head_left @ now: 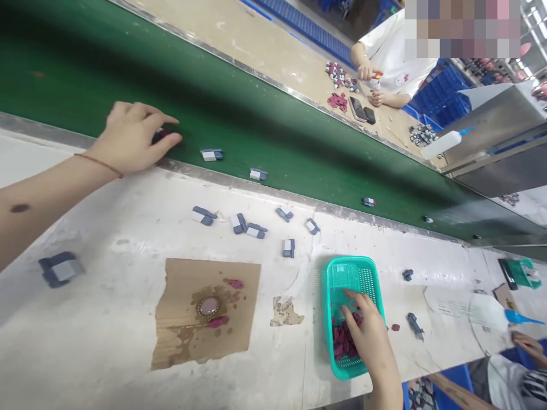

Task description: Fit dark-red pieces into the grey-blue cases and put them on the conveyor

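My left hand [134,134] is over the near edge of the green belt, thumb and fingers apart around a small dark and maroon piece [160,135]. The hand partly hides this piece, and its fingertips do not visibly pinch it. My right hand [370,333] reaches into a green plastic basket [331,341], fingers spread above a heap of small maroon pieces [343,340]. Left of the basket lies a stained cardboard sheet [171,296]. On it are a round cap-like dish [208,307] of liquid and two maroon pieces [219,322].
Several grey-and-white plastic parts [255,230] lie on the white table, others [211,155] on the green belt [299,165]. A white bottle with blue nozzle [489,310] lies at right. Across the belt, a co-worker [388,62] handles small parts; another person's arm [461,393] shows lower right.
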`<action>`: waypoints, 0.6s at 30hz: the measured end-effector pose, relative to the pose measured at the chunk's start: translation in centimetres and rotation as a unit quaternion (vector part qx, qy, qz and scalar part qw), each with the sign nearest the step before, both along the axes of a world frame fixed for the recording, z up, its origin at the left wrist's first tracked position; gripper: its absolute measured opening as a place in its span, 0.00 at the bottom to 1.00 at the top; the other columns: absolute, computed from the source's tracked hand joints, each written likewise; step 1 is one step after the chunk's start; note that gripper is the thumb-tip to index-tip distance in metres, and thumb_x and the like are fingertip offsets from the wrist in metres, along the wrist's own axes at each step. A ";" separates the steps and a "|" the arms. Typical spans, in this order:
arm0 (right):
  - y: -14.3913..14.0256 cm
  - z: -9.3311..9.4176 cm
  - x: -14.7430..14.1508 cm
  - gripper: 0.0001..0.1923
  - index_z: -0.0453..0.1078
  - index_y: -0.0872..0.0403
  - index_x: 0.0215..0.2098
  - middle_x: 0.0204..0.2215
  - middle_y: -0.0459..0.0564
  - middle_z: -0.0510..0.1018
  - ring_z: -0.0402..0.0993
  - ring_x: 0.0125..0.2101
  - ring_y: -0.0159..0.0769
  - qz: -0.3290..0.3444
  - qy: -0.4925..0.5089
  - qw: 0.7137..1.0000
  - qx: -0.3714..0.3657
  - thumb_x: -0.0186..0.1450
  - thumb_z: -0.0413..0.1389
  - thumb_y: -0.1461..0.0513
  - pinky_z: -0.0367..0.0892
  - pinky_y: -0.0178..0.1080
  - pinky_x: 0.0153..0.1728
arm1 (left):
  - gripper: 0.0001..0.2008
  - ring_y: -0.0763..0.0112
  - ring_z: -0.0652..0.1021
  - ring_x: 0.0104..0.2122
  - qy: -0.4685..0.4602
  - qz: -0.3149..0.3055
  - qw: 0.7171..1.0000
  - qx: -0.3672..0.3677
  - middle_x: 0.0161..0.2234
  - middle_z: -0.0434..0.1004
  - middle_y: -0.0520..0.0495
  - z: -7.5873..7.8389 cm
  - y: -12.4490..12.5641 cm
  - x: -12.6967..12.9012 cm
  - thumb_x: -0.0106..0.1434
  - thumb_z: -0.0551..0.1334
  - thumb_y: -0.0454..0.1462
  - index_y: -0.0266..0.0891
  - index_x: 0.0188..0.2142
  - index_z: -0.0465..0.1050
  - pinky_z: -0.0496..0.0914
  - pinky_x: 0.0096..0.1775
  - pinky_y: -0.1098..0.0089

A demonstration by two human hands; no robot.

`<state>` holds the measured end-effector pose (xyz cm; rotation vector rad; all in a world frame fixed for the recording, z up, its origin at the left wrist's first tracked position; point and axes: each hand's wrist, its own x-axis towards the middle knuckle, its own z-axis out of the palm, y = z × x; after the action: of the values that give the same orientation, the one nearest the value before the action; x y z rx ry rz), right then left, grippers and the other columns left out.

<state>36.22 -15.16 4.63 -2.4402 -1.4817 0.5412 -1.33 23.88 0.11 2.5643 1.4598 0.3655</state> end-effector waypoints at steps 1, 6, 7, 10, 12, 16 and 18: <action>0.3 0.0 -0.4 0.16 0.72 0.52 0.49 0.42 0.55 0.78 0.75 0.40 0.46 0.004 0.020 1.000 -0.002 0.65 0.50 0.58 0.71 0.49 0.43 | 0.34 0.45 0.60 0.58 -0.001 -0.029 1.000 -0.003 0.56 0.63 0.28 -0.1 -0.3 0.7 0.69 0.42 0.49 0.18 0.58 0.62 0.51 0.59 0.47; 2.5 -0.3 -2.2 0.14 0.73 0.50 0.45 0.38 0.52 0.77 0.75 0.34 0.42 0.015 0.079 0.996 0.031 0.65 0.50 0.60 0.73 0.44 0.38 | 0.33 0.44 0.68 0.50 0.020 -0.126 0.990 -0.066 0.52 0.66 0.29 0.2 -1.7 4.3 0.66 0.47 0.49 0.27 0.61 0.62 0.63 0.51 0.49; 2.8 -0.4 -2.3 0.12 0.74 0.50 0.42 0.36 0.52 0.77 0.75 0.33 0.41 0.018 0.087 0.995 0.040 0.64 0.50 0.61 0.72 0.44 0.38 | 0.32 0.44 0.68 0.50 0.014 -0.124 0.989 -0.075 0.51 0.66 0.29 0.3 -1.8 4.8 0.66 0.47 0.48 0.27 0.60 0.63 0.64 0.50 0.50; 3.2 -0.7 -2.3 0.09 0.75 0.52 0.34 0.32 0.52 0.77 0.75 0.31 0.42 0.003 0.126 0.990 0.066 0.62 0.52 0.61 0.72 0.43 0.36 | 0.29 0.45 0.70 0.48 -0.008 -0.124 0.989 -0.082 0.49 0.68 0.28 0.7 -2.1 6.0 0.67 0.45 0.45 0.23 0.57 0.65 0.65 0.50 0.51; 3.2 -0.8 -2.2 0.08 0.75 0.52 0.32 0.30 0.52 0.78 0.76 0.31 0.42 -0.042 0.165 0.982 0.085 0.60 0.55 0.59 0.73 0.43 0.35 | 0.29 0.46 0.70 0.48 -0.014 -0.133 0.988 -0.077 0.48 0.69 0.27 1.0 -2.6 6.4 0.67 0.44 0.44 0.23 0.55 0.67 0.65 0.50 0.52; 2.7 -0.8 -1.8 0.12 0.75 0.53 0.31 0.28 0.52 0.81 0.78 0.31 0.44 -0.173 0.272 0.938 0.127 0.54 0.63 0.54 0.74 0.43 0.35 | 0.28 0.51 0.71 0.49 -0.046 -0.181 0.978 -0.094 0.49 0.73 0.33 1.3 -5.0 6.9 0.68 0.43 0.45 0.28 0.54 0.68 0.66 0.49 0.58; 2.5 -0.6 -1.6 0.16 0.76 0.54 0.33 0.27 0.52 0.81 0.78 0.29 0.42 -0.213 0.307 0.916 0.145 0.52 0.65 0.52 0.73 0.42 0.34 | 0.26 0.54 0.72 0.47 -0.077 -0.239 0.959 -0.128 0.47 0.76 0.38 1.4 -6.4 7.2 0.66 0.46 0.48 0.35 0.50 0.72 0.66 0.49 0.61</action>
<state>34.66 -12.61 4.01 -1.9974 -0.6924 0.8186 5.84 17.48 1.48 2.4981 0.7407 0.2738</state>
